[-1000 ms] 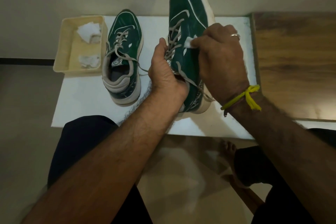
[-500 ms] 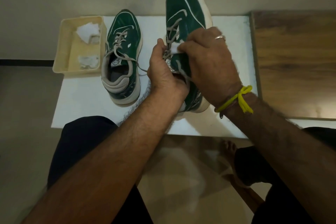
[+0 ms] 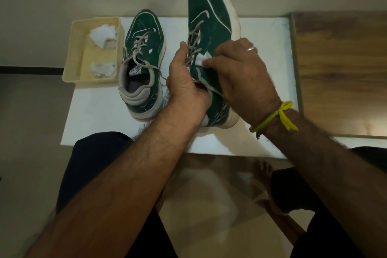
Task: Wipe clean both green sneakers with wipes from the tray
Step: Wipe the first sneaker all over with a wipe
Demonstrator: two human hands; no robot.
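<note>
Pale floor tiles and our dark-trousered knees fill the nearest part of the view, with a white table (image 3: 261, 136) just beyond them against a plain wall.

Nearest on that table, our left hand (image 3: 186, 81) curls around the collar and tongue of one green sneaker (image 3: 211, 19), thumb up by the laces. It appears to hold the shoe tipped up on its heel, toe pointing away toward the wall, which turns the side panel toward us for cleaning.

Just beside it, to its right, our right hand (image 3: 240, 71) lies across that panel, fingers bent and pinching a small white wipe (image 3: 202, 59) against the green fabric near the laces. A yellow thread is tied around that wrist and a ring sits on one finger.

To the left of the left hand, the other green sneaker (image 3: 144, 48) rests flat on the table, apart from both hands and, we judge, waiting its turn.

Further left again, just beside that shoe, stands a cream tray (image 3: 73, 52) holding crumpled white wipes (image 3: 102, 34) within easy reach.

Beyond the right hand, a wooden surface adjoins the table.
</note>
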